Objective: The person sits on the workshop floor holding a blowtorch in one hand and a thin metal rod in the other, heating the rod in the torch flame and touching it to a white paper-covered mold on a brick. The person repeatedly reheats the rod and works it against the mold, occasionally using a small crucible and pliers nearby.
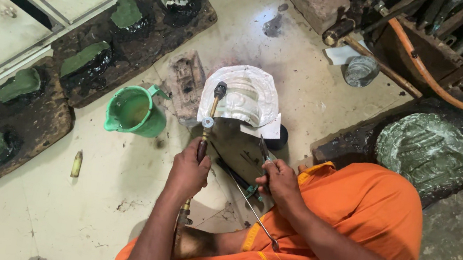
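Observation:
My left hand (189,169) grips the handle of a long torch-like metal tool (210,115) whose dark tip reaches onto an embossed silver metal sheet (243,97). The sheet lies on a dark block on the floor in front of me. My right hand (279,181) is closed on a thin metal rod or tongs (247,194) that points toward the sheet's near edge and trails back over my orange-clad lap (363,213).
A green plastic jug (134,111) stands left of the sheet. Dark pitch boards (18,120) with green pieces lie along the left by a door. A round embossed plate on pitch (426,153) is at right; a brick (317,1), hose and tools sit behind.

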`<state>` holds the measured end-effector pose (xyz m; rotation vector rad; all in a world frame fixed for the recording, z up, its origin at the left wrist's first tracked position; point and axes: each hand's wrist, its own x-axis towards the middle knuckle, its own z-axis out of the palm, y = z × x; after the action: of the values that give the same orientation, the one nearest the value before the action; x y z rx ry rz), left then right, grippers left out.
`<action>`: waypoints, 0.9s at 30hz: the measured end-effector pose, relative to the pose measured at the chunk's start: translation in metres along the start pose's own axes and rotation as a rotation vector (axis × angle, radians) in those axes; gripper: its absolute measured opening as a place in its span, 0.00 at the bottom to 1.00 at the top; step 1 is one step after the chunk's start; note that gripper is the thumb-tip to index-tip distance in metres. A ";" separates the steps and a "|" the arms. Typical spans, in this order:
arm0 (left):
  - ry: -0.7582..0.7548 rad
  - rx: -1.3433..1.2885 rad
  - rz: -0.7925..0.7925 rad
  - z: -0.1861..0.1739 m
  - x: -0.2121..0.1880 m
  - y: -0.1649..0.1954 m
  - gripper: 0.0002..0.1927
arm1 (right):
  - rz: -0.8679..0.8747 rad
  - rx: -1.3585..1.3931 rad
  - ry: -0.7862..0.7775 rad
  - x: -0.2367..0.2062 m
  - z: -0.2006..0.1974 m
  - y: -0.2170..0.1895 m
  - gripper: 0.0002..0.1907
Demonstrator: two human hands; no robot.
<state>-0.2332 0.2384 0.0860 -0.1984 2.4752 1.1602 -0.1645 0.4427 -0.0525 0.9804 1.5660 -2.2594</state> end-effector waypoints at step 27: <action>0.095 0.387 0.261 0.033 0.013 -0.007 0.27 | -0.266 -0.541 0.177 0.002 -0.012 -0.014 0.17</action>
<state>-0.2334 0.2592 0.0567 0.1888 2.8126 0.7519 -0.1686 0.4593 -0.0456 0.8704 2.3333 -1.7547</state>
